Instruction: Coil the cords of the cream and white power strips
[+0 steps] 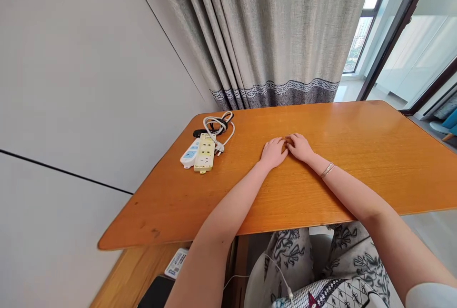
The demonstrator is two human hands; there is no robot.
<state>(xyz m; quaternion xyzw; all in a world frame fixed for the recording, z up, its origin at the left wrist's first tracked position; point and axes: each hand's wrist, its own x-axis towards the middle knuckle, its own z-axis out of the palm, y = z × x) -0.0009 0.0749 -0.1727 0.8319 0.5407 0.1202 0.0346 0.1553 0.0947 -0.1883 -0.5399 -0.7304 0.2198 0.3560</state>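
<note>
My left hand (274, 153) rests palm down on the orange-brown wooden table (357, 155), its fingers stretched out and holding nothing. Close beside it, my right hand (300, 147) lies on the tabletop too, fingers loosely extended and nothing in them; a thin bracelet circles that wrist. The fingertips of both hands nearly meet. Left of my hands, a yellowed power strip (204, 155) lies against a white power strip (189, 154) with blue sockets. A coiled white cord (233, 132) with a plug (219, 147) sits behind and beside them, along with some black cable.
A grey curtain (285, 27) hangs behind the table, and a pale wall panel (71, 84) borders its left side. Below the front edge, a white box (176, 263) and a black object (157, 291) sit on a wooden surface. A white cable end (290, 293) lies over my lap.
</note>
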